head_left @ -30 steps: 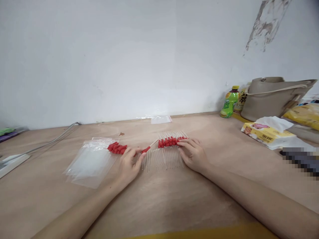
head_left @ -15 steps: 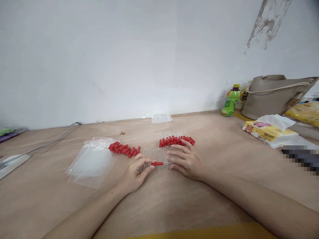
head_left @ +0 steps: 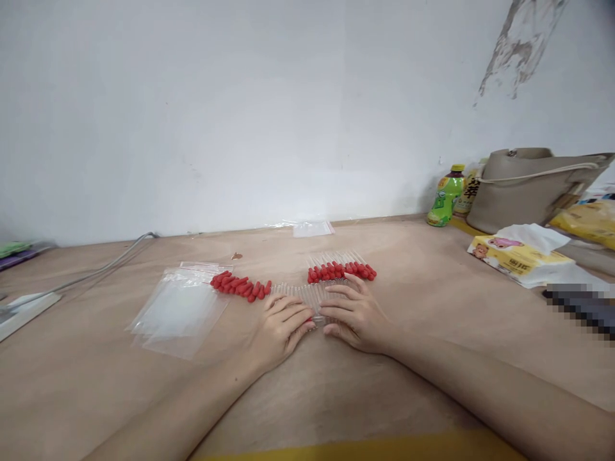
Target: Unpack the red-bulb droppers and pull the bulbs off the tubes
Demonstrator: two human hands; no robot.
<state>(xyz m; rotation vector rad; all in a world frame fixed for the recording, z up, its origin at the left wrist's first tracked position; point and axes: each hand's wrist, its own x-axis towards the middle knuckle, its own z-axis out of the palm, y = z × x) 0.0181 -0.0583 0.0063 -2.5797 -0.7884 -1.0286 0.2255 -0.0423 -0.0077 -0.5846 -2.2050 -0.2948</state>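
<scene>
My left hand (head_left: 284, 330) is closed around a red rubber dropper bulb (head_left: 309, 319), mostly hidden by the fingers. My right hand (head_left: 358, 318), fingers bent and thumb below, grips the glass dropper tube (head_left: 318, 318) joined to that bulb. Only a short stretch of tube shows between the hands. Beneath and behind them lies a row of bare glass tubes (head_left: 307, 293). Loose red bulbs (head_left: 240, 285) form a strip to the left. Droppers with red bulbs fitted (head_left: 341, 271) lie side by side just beyond my right fingertips, glass ends pointing to the wall.
Clear zip bags (head_left: 177, 310) lie fanned out at left, touching the loose bulbs; another small bag (head_left: 313, 228) is near the wall. A grey cable (head_left: 108, 264) crosses the far left. At right are a green bottle (head_left: 446, 198), a tissue pack (head_left: 521, 253) and a beige bag (head_left: 516, 192).
My left hand has moved right, toward my right hand, and its fingers now cover most of the red bulb. The gap between the hands has narrowed. My right hand has barely shifted.
</scene>
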